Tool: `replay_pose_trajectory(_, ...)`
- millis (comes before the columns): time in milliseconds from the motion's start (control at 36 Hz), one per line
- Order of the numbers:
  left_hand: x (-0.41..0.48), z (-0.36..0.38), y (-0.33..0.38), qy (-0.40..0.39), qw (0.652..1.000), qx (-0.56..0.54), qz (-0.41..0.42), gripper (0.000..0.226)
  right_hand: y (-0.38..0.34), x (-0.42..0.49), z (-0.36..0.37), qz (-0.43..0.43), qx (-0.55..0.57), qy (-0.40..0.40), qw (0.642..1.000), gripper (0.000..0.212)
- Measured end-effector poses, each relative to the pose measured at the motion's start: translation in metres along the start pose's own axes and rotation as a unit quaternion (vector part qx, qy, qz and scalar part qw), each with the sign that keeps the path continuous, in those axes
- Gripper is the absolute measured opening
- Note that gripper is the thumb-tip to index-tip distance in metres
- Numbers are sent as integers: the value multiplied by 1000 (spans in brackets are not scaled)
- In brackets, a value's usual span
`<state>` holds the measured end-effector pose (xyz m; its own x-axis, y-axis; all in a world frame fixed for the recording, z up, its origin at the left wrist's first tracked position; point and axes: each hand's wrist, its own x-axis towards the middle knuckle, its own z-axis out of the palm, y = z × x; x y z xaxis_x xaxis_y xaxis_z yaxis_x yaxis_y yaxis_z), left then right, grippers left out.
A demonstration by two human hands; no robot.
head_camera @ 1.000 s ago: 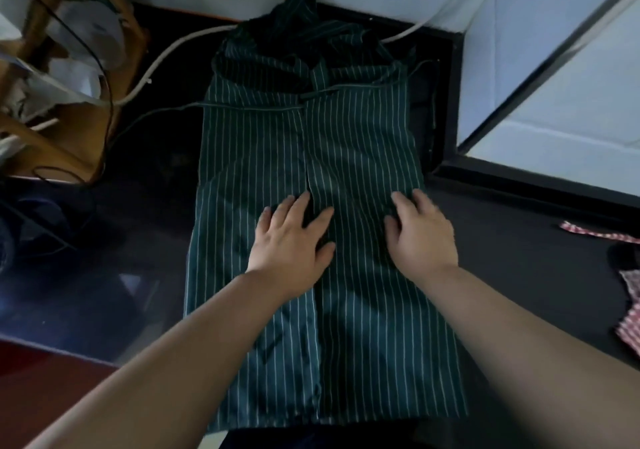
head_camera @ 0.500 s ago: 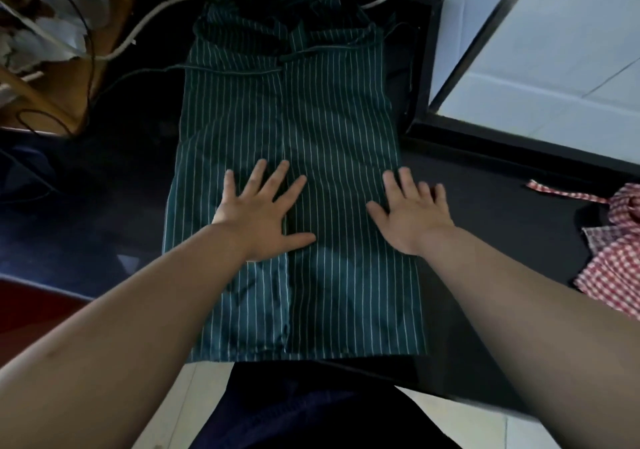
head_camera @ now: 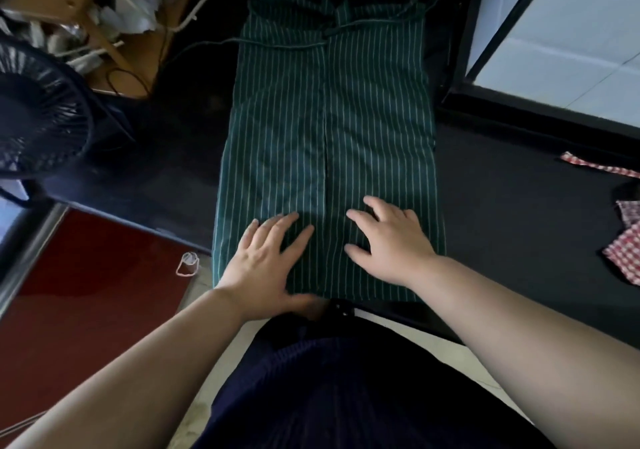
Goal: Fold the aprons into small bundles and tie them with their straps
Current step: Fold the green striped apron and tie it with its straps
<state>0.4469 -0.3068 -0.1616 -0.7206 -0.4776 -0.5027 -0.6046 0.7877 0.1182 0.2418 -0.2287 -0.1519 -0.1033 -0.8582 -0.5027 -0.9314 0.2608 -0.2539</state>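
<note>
A dark green apron with thin white stripes [head_camera: 332, 109] lies flat on the black table [head_camera: 502, 206], folded lengthwise into a long panel with a seam down its middle. Its thin straps [head_camera: 287, 45] lie across the far end. My left hand [head_camera: 266, 258] rests flat on the near left part of the apron, fingers spread. My right hand [head_camera: 388, 240] presses flat on the near right part, fingers apart. Neither hand grips any cloth.
A red-and-white checked cloth [head_camera: 623, 251] lies at the table's right edge. A black fan [head_camera: 38, 116] stands at the left, with wooden furniture and cables [head_camera: 114, 32] behind it. A red floor panel [head_camera: 86, 292] lies beside the table's near left corner. White tiles [head_camera: 571, 32] show at the far right.
Both hands have slid down the apron toward its near edge, still pressed flat. The view has tilted downward, so more of the floor and my body shows.
</note>
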Motion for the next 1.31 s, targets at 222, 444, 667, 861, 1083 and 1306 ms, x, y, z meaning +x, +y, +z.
replay_pose_trajectory(222, -13, 12, -7, 25, 999, 10, 24, 91, -20, -21, 21, -36, -76, -58, 995, 85)
replay_pose_trajectory(444, -21, -17, -30, -12, 989, -142, 23, 48, -39, -39, 22, 8, 30, -33, 999, 46)
replay_pose_trajectory(667, 2, -54, -59, -78, 944, -308, -83, 18, -30, -22, -24, 75, 76, -54, 993, 24)
replay_pose_trajectory(861, 22, -56, -65, -61, 952, -267, -133, 20, -24, 7, -31, 106, 21, -83, 991, 35)
replay_pose_trajectory(1083, 22, -39, -64, 24, 949, -242, -202, 5, -19, 13, -37, 159, 29, -83, 983, 28)
replay_pose_trajectory(1306, 16, -31, -68, 92, 924, -297, -221, 15, 12, -8, -40, 297, 123, -36, 946, 37)
